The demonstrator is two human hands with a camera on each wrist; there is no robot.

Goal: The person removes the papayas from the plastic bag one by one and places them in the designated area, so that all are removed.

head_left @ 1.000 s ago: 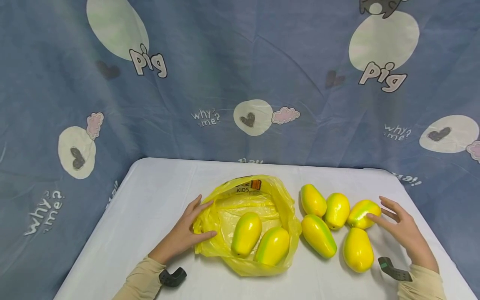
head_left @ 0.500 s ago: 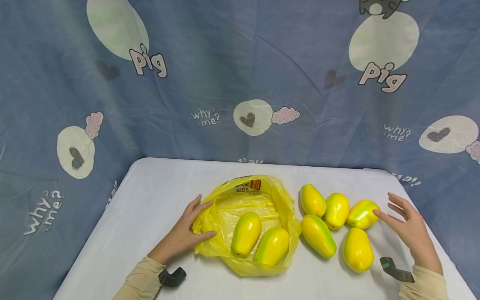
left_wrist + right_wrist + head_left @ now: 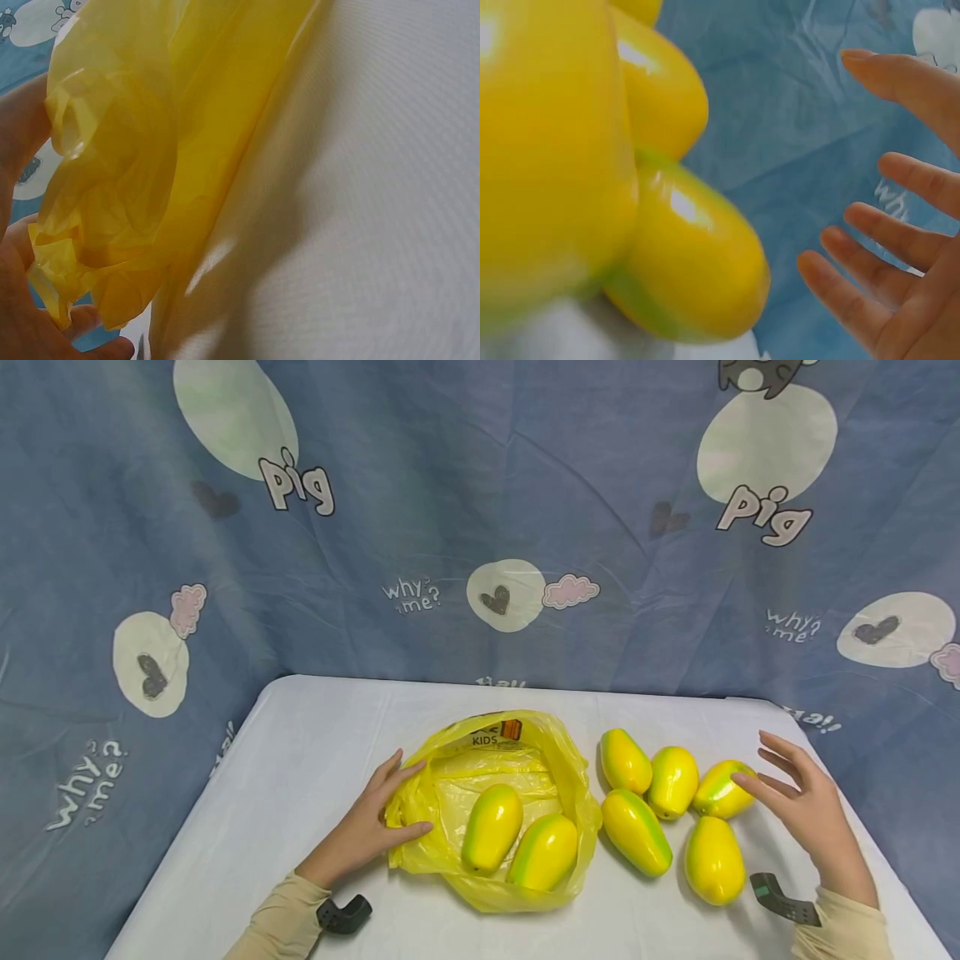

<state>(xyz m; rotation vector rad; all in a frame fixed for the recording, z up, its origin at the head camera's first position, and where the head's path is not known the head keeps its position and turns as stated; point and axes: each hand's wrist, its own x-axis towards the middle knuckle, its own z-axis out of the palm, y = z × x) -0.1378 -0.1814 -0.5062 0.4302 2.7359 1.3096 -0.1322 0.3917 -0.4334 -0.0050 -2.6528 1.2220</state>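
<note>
A yellow plastic bag (image 3: 517, 763) stands with its mouth spread, the word KIDS on its inner back wall. Inside lie two glossy yellow-and-green mango-like fruits, one on the left (image 3: 493, 827) and one on the right (image 3: 547, 852). My left hand (image 3: 360, 831) holds the bag's crumpled left edge, thumb and index finger spread over the rim. My right hand (image 3: 813, 814) hovers with parted fingers beside the rightmost loose fruit (image 3: 718, 793); its thumb overlaps that fruit in the head view. In the right wrist view a gap separates the fingers from the fruit (image 3: 697, 262).
Several more fruits sit clustered right of the bag, the nearest one (image 3: 715, 860) in front and another (image 3: 626, 762) at the back. A white-covered table (image 3: 322, 735) carries everything. Behind it hangs a blue printed cloth (image 3: 420, 510).
My right hand moved off to the right, then came back left and slightly up toward the rightmost fruit. The left hand, bag and fruits stay in place.
</note>
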